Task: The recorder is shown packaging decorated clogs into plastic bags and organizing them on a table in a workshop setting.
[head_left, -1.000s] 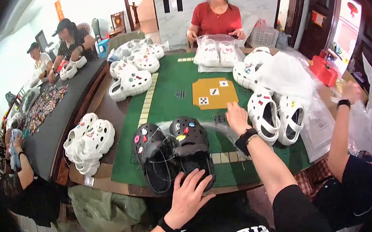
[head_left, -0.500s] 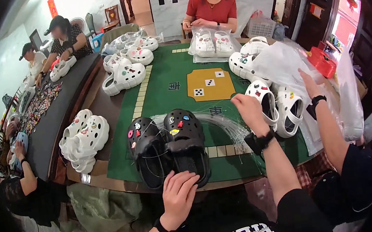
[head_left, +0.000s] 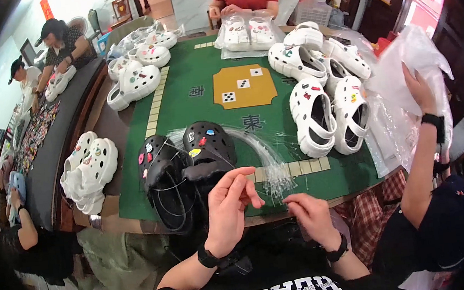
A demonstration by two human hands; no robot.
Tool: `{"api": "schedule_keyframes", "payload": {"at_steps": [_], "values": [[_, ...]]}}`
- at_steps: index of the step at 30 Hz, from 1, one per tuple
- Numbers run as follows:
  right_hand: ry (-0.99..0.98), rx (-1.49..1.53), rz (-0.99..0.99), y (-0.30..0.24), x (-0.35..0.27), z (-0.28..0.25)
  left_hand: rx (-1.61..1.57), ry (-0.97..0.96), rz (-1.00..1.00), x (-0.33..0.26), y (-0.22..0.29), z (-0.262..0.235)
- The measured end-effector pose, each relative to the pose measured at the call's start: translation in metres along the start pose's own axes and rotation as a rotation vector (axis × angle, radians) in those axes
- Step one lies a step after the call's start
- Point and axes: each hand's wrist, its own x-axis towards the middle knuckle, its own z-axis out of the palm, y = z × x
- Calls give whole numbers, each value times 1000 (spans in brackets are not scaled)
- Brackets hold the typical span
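Observation:
A pair of black clogs (head_left: 188, 165) with colourful charms lies in front of me, thin clear strands looped across them. My left hand (head_left: 231, 208) is raised beside the right clog's heel, its fingers bent in a pinch. Close by, my right hand (head_left: 313, 218) is at the table's near edge, thumb and fingers pressed together. Whatever either hand pinches is too thin to make out. A bundle of clear plastic strands (head_left: 263, 156) curves from behind the clogs to just above my right hand.
White clogs with charms (head_left: 312, 117) stand at right, others (head_left: 136, 87) at far left, and a strapped pair (head_left: 91, 167) at near left. At right a co-worker's hand (head_left: 420, 91) holds a clear plastic bag (head_left: 402, 69). Bagged clogs (head_left: 248, 32) lie before a person in red.
My left hand has lifted off the black clogs' heels. My right hand has come back from beside the white clogs toward me. The co-worker's plastic bag has moved right, off the white clogs.

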Motion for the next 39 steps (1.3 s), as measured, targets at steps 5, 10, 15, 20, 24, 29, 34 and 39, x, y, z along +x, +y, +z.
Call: {"api": "schedule_keyframes", "payload": {"at_steps": [5, 10, 15, 20, 24, 29, 34, 39], "values": [[-35, -6, 133, 33, 28, 2, 22, 96, 254, -20, 20, -4], [87, -439, 60, 42, 60, -4, -8, 79, 611, -59, 52, -26], [174, -83, -263, -26, 63, 0, 285, 139, 33, -52, 35, -15], [-96, 287, -269, -69, 57, 42, 339, -1, -71, -46, -2, -33], [-43, 187, -182, -73, 78, 55, 338, 28, 72, -49, -2, -40], [304, -158, -713, -77, 126, 64, 321, 104, 29, -61, 0, -64], [-206, 211, -296, -75, 116, 65, 173, 142, -4, -61, -2, -70], [-153, 19, -496, -86, 152, 66, 130, 80, -16, -61, -5, -76]]}}
